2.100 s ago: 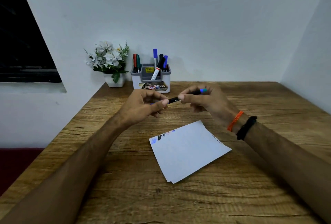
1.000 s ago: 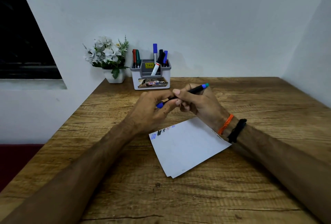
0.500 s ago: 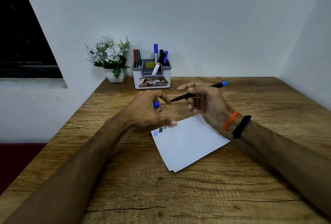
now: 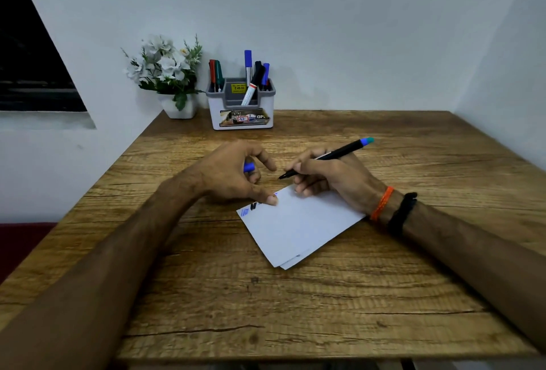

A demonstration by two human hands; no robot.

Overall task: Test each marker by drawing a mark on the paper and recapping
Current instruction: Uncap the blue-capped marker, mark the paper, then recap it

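Blue cap in left fingers; right hand grips marker.

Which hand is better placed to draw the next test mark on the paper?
Right hand: it grips the uncapped marker, tip near the paper. Left hand holds the blue cap.

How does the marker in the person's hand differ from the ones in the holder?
The marker in the right hand is uncapped and slanted low toward the paper; the markers in the holder are capped and stand roughly upright. Its blue cap sits in the left hand. All are slim pens.
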